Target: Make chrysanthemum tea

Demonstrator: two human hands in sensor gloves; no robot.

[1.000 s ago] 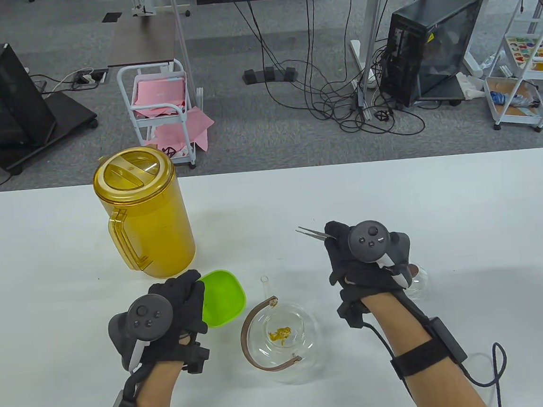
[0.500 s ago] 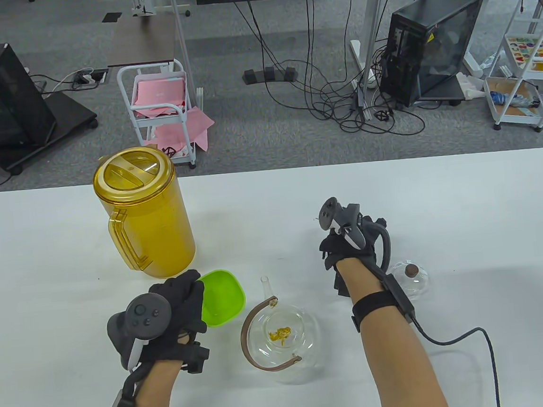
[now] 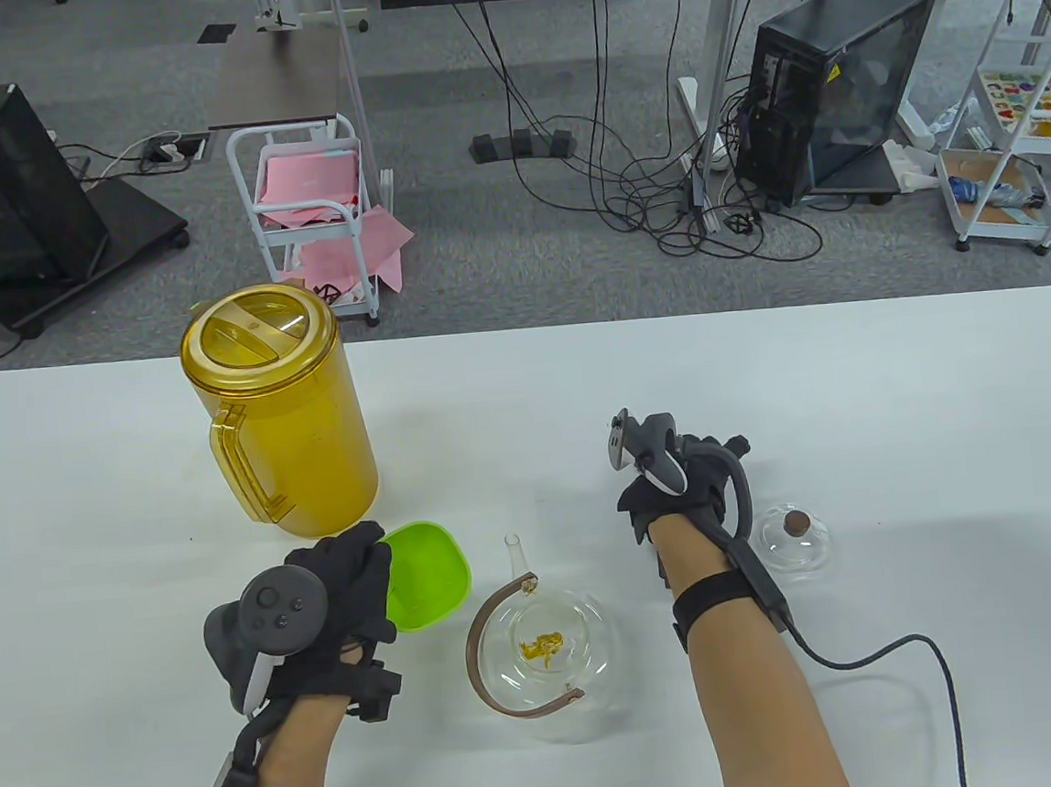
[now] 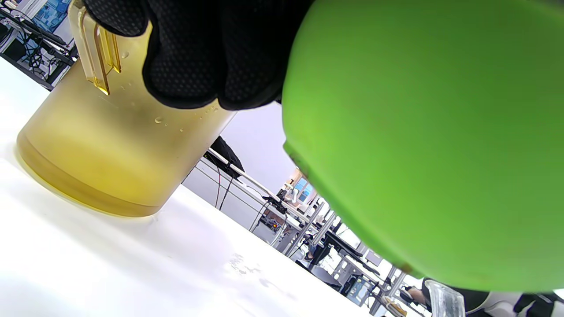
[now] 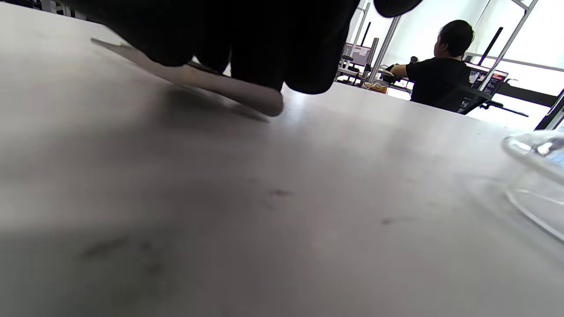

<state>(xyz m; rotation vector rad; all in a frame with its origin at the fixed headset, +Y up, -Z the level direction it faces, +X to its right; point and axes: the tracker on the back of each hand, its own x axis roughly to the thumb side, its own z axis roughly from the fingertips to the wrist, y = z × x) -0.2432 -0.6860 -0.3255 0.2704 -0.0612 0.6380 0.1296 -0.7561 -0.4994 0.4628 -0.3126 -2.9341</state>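
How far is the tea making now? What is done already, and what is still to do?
Done: a chrysanthemum flower lies inside the glass teapot. In hand: the right hand is low over the tweezers on the table; the left hand holds the green bowl. Left: the teapot looks dry, the yellow pitcher stands untouched, and the glass lid lies beside the pot.

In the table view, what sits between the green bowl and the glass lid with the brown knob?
The glass teapot, lidless, with yellow chrysanthemum inside, and the right hand; green bowl left, glass lid right, seen in the table view.
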